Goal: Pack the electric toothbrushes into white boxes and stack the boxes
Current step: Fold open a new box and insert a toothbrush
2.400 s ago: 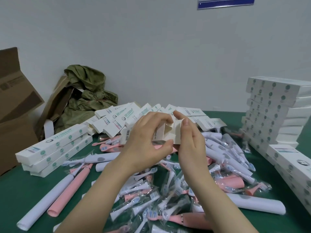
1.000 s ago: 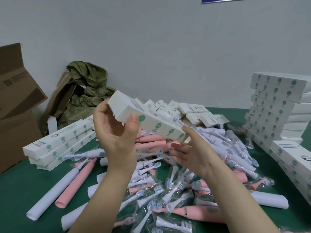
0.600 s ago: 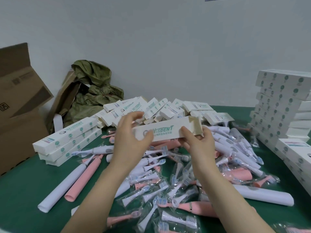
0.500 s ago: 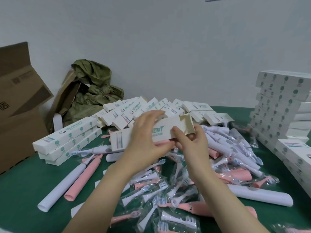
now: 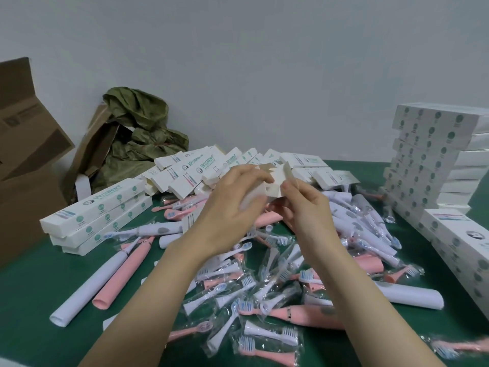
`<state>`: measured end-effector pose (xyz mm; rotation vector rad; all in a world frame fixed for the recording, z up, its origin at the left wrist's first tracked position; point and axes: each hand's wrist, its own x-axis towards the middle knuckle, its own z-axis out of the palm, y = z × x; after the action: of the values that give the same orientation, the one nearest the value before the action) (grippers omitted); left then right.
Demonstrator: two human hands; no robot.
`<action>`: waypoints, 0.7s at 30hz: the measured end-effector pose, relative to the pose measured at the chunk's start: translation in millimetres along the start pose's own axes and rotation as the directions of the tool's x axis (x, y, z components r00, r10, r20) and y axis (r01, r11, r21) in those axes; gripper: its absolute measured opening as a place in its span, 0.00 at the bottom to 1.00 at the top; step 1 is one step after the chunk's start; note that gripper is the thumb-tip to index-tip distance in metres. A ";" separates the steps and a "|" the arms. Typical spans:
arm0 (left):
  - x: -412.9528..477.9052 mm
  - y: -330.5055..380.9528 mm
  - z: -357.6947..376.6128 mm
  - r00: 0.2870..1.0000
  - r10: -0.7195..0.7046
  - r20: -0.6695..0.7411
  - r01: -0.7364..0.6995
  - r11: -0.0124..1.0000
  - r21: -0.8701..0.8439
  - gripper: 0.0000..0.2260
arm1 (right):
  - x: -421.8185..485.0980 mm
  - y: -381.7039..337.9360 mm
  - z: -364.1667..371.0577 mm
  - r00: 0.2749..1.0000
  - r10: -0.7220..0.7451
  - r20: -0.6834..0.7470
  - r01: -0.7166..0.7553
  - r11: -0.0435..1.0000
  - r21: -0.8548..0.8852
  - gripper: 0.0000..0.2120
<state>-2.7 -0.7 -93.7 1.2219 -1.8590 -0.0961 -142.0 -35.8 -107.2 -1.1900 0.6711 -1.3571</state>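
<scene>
Above the middle of the table (image 5: 34, 300), a white box (image 5: 275, 188) is gripped by the left hand (image 5: 232, 210). Its end flap (image 5: 289, 174) is pinched by the right hand (image 5: 309, 207).

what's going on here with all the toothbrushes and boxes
A person is working on the open end flaps of a white cardboard box, held end-on above the pile. The left hand grips its body and the right hand pinches a flap. Loose pink and white toothbrush handles and bagged brush heads cover the green table. A tall stack of white boxes stands at the right.
</scene>
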 end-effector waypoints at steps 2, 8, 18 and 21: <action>5.7 5.5 -2.0 0.991 -0.025 -0.134 0.015 0.997 -0.078 0.14 | 0.1 1.9 0.4 0.995 -0.052 0.081 0.055 0.998 -0.032 0.15; 9.7 11.9 -12.7 0.980 -0.156 -0.121 0.139 0.980 -0.139 0.07 | 1.3 -2.4 2.9 0.979 -0.020 0.202 0.019 1.000 0.010 0.11; -1.3 8.8 -18.3 0.980 -0.083 -0.182 0.093 0.995 0.046 0.21 | 18.9 -11.6 -4.9 0.929 -0.020 0.370 0.006 0.999 0.038 0.13; 1.3 0.5 -24.1 0.957 -0.046 -0.288 0.110 0.972 0.209 0.24 | 31.8 -14.3 1.6 0.938 0.018 0.345 -0.036 0.998 0.044 0.11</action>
<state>13.6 7.7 -78.1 1.3848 -1.6031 0.2387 -140.5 -63.0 -85.4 -1.3319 0.3981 -1.0975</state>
